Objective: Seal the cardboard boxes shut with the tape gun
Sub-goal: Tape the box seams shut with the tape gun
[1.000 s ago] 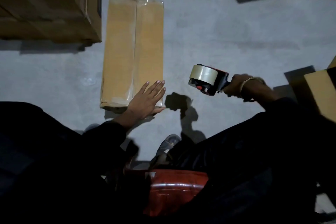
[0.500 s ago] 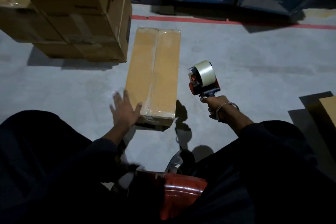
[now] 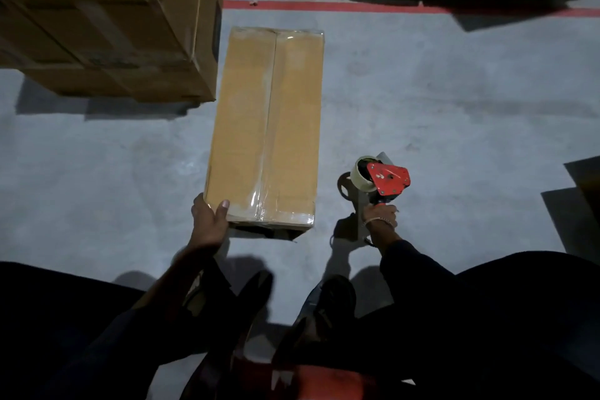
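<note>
A stack of larger cartons stood far left. Just beside it lay our long box on the floor, seam already taped. Our left hand gripped its near corner, thumb on top, probably to shift it. Our right hand, fingers wrapped round the handle, kept the tape gun clear, near the floor.

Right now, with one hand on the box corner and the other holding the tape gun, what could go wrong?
1. The left hand grips only the near left corner of the long cardboard box; lifted from there, the box might swing or slip.
2. The tape gun in the right hand hangs beside the box, so its loose tape end could stick to the floor.
3. The stacked boxes stand close on the left, leaving little room to turn.
</note>
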The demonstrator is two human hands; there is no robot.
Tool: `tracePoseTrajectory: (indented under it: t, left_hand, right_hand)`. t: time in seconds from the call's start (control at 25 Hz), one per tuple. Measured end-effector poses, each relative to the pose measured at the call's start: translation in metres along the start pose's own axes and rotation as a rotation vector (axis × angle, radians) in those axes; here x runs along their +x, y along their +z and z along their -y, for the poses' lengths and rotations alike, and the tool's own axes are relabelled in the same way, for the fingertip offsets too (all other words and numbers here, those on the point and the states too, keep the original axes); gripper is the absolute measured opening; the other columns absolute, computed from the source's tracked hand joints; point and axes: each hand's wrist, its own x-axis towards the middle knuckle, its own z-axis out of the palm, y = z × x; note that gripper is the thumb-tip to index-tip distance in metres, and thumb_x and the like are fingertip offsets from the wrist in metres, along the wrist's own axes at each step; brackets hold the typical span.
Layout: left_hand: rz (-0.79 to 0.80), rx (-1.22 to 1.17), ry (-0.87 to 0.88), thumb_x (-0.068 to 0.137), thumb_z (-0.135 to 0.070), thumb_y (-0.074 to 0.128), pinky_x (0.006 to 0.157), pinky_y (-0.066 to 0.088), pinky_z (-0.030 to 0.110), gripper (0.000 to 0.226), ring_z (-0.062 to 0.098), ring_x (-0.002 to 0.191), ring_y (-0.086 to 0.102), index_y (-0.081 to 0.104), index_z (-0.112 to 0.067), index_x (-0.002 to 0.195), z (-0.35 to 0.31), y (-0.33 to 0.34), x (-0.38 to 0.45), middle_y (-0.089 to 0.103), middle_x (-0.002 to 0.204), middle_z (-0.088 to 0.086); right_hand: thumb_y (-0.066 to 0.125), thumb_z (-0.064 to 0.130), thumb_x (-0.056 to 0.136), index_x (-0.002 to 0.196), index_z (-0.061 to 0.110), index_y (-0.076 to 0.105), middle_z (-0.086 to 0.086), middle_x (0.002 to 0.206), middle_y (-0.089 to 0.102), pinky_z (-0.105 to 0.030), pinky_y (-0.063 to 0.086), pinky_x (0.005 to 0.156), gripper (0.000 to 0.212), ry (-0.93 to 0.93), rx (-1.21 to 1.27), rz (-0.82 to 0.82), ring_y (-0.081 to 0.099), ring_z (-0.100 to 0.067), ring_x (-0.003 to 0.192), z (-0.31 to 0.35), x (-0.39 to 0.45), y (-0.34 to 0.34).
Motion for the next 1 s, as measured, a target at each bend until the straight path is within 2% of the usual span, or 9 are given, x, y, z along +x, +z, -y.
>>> tracePoseTrajectory:
  t: [0.12, 0.24, 0.4, 0.52, 0.64, 0.72, 0.76, 0.88, 1.0]
  left_hand:
    - [-0.037, 0.009, 0.004, 0.109, -0.023, 0.05, 0.113, 0.032, 0.038, 0.057, 0.035, 0.136, 0.039, 0.026, 0.001, 0.155, 0.002, 0.006, 0.002, 0.031, 0.15, 0.024]
    - [-0.078, -0.009, -0.06, 0.108, -0.019, 0.052, 0.112, 0.034, 0.04, 0.054, 0.032, 0.135, 0.037, 0.03, 0.003, 0.152, 0.004, 0.013, 0.01, 0.027, 0.15, 0.025]
    - [-0.067, -0.034, -0.012, 0.102, -0.027, 0.055, 0.114, 0.039, 0.046, 0.058, 0.03, 0.134, 0.035, 0.035, 0.005, 0.146, 0.013, 0.01, 0.015, 0.027, 0.148, 0.028]
    - [-0.105, -0.091, -0.038, 0.1, -0.028, 0.056, 0.11, 0.035, 0.033, 0.063, 0.012, 0.121, 0.03, 0.033, 0.004, 0.149, 0.001, 0.013, 0.006, 0.023, 0.149, 0.024]
    - [-0.147, -0.108, -0.059, 0.094, -0.04, 0.052, 0.114, 0.035, 0.039, 0.073, 0.018, 0.124, 0.035, 0.032, 0.002, 0.15, -0.004, 0.015, -0.002, 0.024, 0.148, 0.024]
    - [-0.085, -0.057, -0.102, 0.104, -0.04, 0.051, 0.12, 0.031, 0.045, 0.066, 0.027, 0.135, 0.038, 0.028, -0.002, 0.153, -0.006, 0.014, -0.001, 0.023, 0.151, 0.021]
    - [-0.054, -0.015, -0.132, 0.107, -0.037, 0.051, 0.121, 0.03, 0.048, 0.063, 0.034, 0.139, 0.038, 0.026, -0.004, 0.154, -0.005, 0.012, 0.001, 0.023, 0.153, 0.02]
    - [0.004, 0.038, -0.221, 0.106, -0.036, 0.054, 0.118, 0.032, 0.052, 0.063, 0.044, 0.139, 0.04, 0.025, -0.004, 0.152, -0.021, 0.0, 0.002, 0.028, 0.155, 0.021]
    - [0.054, 0.011, -0.282, 0.103, -0.034, 0.06, 0.118, 0.032, 0.05, 0.065, 0.043, 0.144, 0.035, 0.026, 0.0, 0.148, -0.033, -0.007, 0.002, 0.033, 0.157, 0.024]
  right_hand:
    - [0.052, 0.038, 0.102, 0.138, -0.004, 0.04, -0.024, 0.141, 0.051, -0.053, 0.043, 0.103, 0.057, 0.029, 0.043, -0.086, 0.05, -0.044, 0.133, -0.005, 0.02, 0.028]
    - [0.055, 0.037, 0.1, 0.135, -0.005, 0.042, -0.025, 0.136, 0.053, -0.056, 0.044, 0.102, 0.056, 0.064, 0.026, -0.117, 0.05, -0.046, 0.131, -0.018, 0.034, 0.049]
    - [0.055, 0.037, 0.095, 0.131, -0.005, 0.048, -0.025, 0.132, 0.053, -0.054, 0.042, 0.102, 0.056, 0.095, -0.006, -0.11, 0.051, -0.045, 0.127, -0.026, 0.041, 0.064]
    - [0.054, 0.039, 0.091, 0.128, -0.007, 0.051, -0.028, 0.125, 0.055, -0.056, 0.044, 0.099, 0.059, 0.12, 0.04, -0.262, 0.054, -0.046, 0.118, -0.011, 0.018, 0.068]
    - [0.054, 0.056, 0.093, 0.136, 0.0, 0.051, -0.024, 0.135, 0.057, -0.051, 0.046, 0.102, 0.07, 0.006, 0.302, -0.177, 0.055, -0.043, 0.124, 0.02, -0.032, 0.064]
    - [0.047, 0.068, 0.093, 0.139, 0.011, 0.053, -0.015, 0.135, 0.06, -0.045, 0.047, 0.103, 0.073, 0.002, 0.579, -0.087, 0.059, -0.036, 0.123, 0.041, -0.079, 0.055]
    - [0.044, 0.074, 0.092, 0.143, 0.016, 0.051, -0.012, 0.137, 0.06, -0.044, 0.046, 0.104, 0.077, -0.044, 0.631, -0.01, 0.058, -0.034, 0.124, 0.051, -0.103, 0.054]
    - [0.06, 0.081, 0.079, 0.152, 0.029, 0.038, -0.005, 0.14, 0.059, -0.045, 0.046, 0.106, 0.093, -0.218, 0.534, 0.218, 0.057, -0.031, 0.127, 0.068, -0.154, 0.049]
    - [0.08, 0.069, 0.065, 0.155, 0.026, 0.028, -0.003, 0.135, 0.061, -0.045, 0.053, 0.101, 0.112, -0.271, 0.44, 0.307, 0.062, -0.03, 0.12, 0.068, -0.157, 0.045]
